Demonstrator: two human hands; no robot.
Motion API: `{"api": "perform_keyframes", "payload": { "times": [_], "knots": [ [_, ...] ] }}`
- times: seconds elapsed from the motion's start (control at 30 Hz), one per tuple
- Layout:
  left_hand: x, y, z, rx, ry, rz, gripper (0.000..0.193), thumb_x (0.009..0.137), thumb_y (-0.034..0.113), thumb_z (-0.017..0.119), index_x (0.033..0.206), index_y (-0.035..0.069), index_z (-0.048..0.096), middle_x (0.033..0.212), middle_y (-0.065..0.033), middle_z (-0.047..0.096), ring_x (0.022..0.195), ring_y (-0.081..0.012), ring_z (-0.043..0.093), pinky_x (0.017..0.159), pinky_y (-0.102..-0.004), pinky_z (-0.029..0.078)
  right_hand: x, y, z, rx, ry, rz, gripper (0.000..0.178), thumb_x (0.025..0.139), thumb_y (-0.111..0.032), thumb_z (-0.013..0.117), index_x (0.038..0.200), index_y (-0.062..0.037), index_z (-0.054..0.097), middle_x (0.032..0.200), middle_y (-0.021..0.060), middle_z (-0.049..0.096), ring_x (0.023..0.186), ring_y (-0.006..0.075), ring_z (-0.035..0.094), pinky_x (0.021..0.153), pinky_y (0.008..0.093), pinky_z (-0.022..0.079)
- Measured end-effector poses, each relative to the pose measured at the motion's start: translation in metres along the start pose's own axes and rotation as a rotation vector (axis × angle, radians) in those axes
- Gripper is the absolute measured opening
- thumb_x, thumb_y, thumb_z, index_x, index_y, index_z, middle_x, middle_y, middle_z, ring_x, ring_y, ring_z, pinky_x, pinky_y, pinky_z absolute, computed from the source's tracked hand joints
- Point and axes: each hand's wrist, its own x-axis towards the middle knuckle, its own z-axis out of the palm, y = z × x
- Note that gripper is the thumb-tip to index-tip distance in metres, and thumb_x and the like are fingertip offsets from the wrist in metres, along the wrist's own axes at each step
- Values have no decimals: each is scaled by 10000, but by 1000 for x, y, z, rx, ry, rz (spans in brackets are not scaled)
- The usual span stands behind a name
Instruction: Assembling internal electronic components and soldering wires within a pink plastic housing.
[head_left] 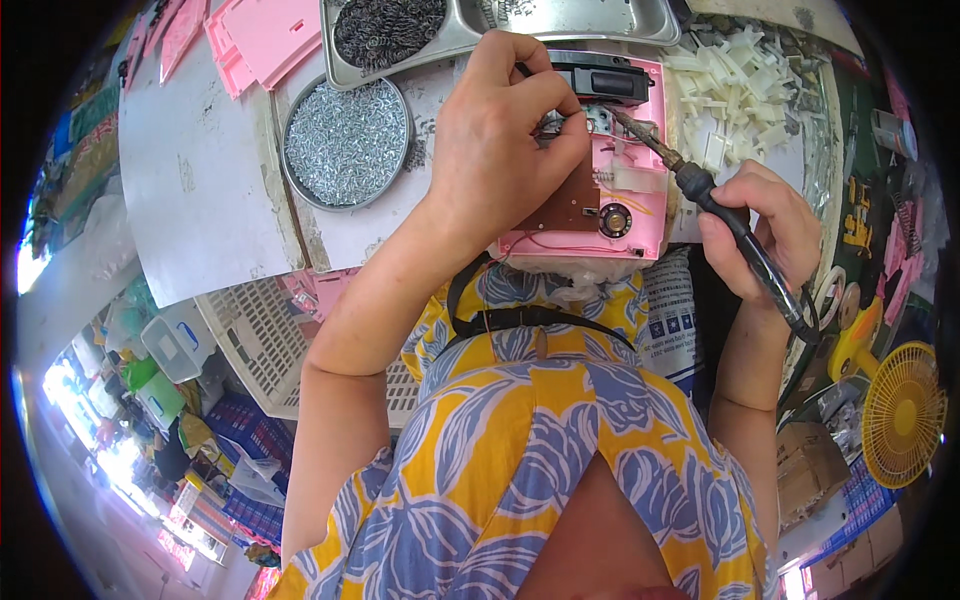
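Observation:
My right hand [775, 220] grips the black handle of a soldering iron [694, 182], which slants up and left. The iron's tip reaches small wired parts inside an open pink plastic casing [516, 243] in front of me. Over the casing's left side, my left hand [500, 135] is closed in a pinch near that tip; whatever lies between its fingers is hidden. Below it, a brown board [565, 208] is partly covered by the hand. A black rectangular part [612, 83] sits at the casing's far end, and a round black part [615, 221] at its near end.
A round dish of small silvery pieces [347, 145] stands left of my left hand. Beyond it, a metal tray [455, 48] holds dark springs. White plastic parts [730, 90] are heaped right of the casing. Pink panels [265, 40] lie far left; a yellow fan [903, 415] stands at right.

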Motion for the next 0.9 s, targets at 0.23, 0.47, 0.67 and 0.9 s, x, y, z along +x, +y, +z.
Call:
{"api": "perform_keyframes", "payload": {
  "times": [0.23, 0.47, 0.67, 0.9],
  "knots": [
    [0, -1, 2, 8, 18, -3, 101, 716, 95, 766, 774, 67, 688, 1002, -111, 591, 755, -278, 623, 644, -386, 525, 2, 2, 4, -3, 13, 14, 229, 777, -71, 780, 955, 2, 656, 657, 49, 566, 532, 132, 514, 478, 245, 381],
    [0, -2, 2, 23, 16, 14, 106, 715, 94, 766, 770, 67, 680, 1007, -115, 594, 768, -287, 627, 653, -391, 528, 5, 3, 7, -9, 10, -1, 229, 779, -72, 781, 956, 0, 655, 663, 49, 574, 533, 134, 517, 479, 247, 385],
    [0, -3, 5, 5, 28, 18, 106, 716, 91, 761, 766, 63, 672, 1007, -119, 594, 769, -291, 625, 653, -390, 524, 5, 3, 8, -15, 21, -14, 225, 783, -75, 779, 956, -3, 655, 667, 51, 579, 535, 136, 523, 480, 247, 388],
    [0, -1, 3, 18, 31, 21, 104, 716, 90, 758, 768, 61, 672, 1005, -120, 593, 763, -290, 621, 649, -389, 522, 5, 3, 8, -14, 12, -8, 234, 788, -78, 783, 972, -10, 654, 663, 47, 571, 526, 134, 513, 474, 251, 384]
  ]
}}
